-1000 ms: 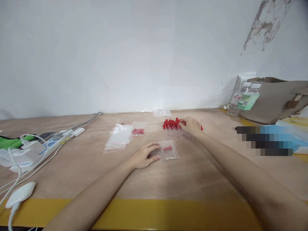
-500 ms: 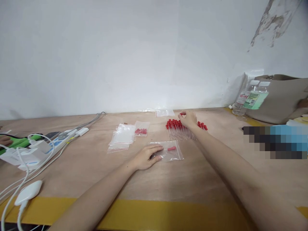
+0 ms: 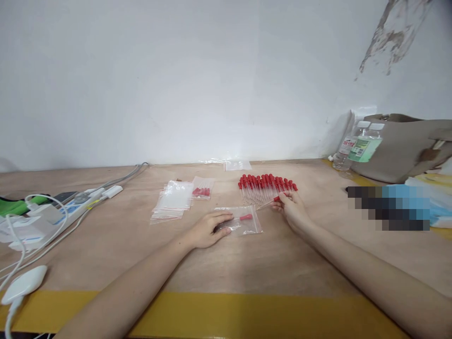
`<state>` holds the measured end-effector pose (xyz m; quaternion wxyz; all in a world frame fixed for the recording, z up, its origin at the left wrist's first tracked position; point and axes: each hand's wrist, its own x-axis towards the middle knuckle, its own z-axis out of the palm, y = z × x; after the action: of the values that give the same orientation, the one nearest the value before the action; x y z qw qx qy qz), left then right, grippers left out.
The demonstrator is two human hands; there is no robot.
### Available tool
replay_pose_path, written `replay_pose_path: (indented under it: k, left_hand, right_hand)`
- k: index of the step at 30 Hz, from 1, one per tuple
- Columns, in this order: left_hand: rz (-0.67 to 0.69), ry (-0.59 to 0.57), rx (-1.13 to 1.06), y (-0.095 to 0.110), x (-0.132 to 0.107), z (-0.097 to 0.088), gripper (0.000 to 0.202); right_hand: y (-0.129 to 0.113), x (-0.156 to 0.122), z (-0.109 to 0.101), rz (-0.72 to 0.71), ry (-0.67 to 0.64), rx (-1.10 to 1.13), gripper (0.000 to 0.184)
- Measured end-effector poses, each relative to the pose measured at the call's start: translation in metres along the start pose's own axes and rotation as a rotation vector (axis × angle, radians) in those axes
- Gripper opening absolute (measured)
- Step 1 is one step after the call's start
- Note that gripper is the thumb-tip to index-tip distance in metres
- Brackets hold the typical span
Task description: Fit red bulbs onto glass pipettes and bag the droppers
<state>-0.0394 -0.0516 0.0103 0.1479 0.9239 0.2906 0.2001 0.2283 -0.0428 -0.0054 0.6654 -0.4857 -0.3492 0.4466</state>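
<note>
A clear zip bag [image 3: 251, 227] with one red-bulbed dropper [image 3: 246, 217] inside lies flat on the table. My left hand [image 3: 208, 229] rests on the bag's left end, fingers stretched out and thumb apart. To the right of the bag, my right hand [image 3: 294, 210] pinches a dropper [image 3: 277, 198] by its red bulb; its thin clear stem points left toward the bag. Just behind that hand, a row of droppers [image 3: 266, 182] lies side by side, bulbs away from me.
Stacked flat bags [image 3: 173, 197] lie left of centre, beside a bag holding several red bulbs [image 3: 202, 191]. A power strip [image 3: 76, 212] with chargers and cables occupies the left. Bottles [image 3: 365, 147] and a grey handbag [image 3: 409, 146] stand at the back right. Another bag [image 3: 238, 165] lies by the wall.
My right hand has come back from the row of droppers toward me, bringing one dropper near the bag's right end. My left hand stays on the bag. The view has shifted slightly.
</note>
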Motion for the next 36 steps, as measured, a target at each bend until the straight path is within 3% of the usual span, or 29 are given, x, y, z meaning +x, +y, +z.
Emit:
replay_pose_path:
  k: [5,14,16,19,24,29,34,36]
  left_hand:
    - [0.004,0.002,0.006,0.001,0.000,0.000,0.039]
    - [0.000,0.009,0.011,0.000,0.000,0.001,0.038]
    - [-0.002,0.009,0.008,0.001,0.000,0.001,0.039]
    - [-0.004,0.018,0.003,0.002,-0.001,0.000,0.041]
    - [-0.006,0.020,0.003,0.002,0.000,0.000,0.042]
    - [0.001,0.032,-0.001,0.001,0.001,0.002,0.042]
    - [0.016,0.026,-0.003,0.002,0.001,0.001,0.042]
    - [0.016,0.029,-0.002,0.002,0.001,0.001,0.041]
  right_hand:
    - [0.003,-0.011,0.007,0.123,-0.070,0.108,0.014]
    - [0.005,-0.016,0.003,0.171,-0.149,0.122,0.015]
    - [0.007,-0.016,0.002,0.124,-0.247,-0.007,0.016]
    - [0.010,-0.016,0.002,-0.051,-0.403,-0.371,0.019]
    - [0.008,-0.009,0.006,-0.203,-0.519,-0.756,0.019]
    - [0.006,-0.003,0.018,-0.177,-0.614,-0.802,0.022]
    - [0.017,-0.010,0.026,-0.193,-0.470,-0.752,0.027]
    - [0.016,-0.012,0.025,-0.244,-0.536,-0.755,0.025]
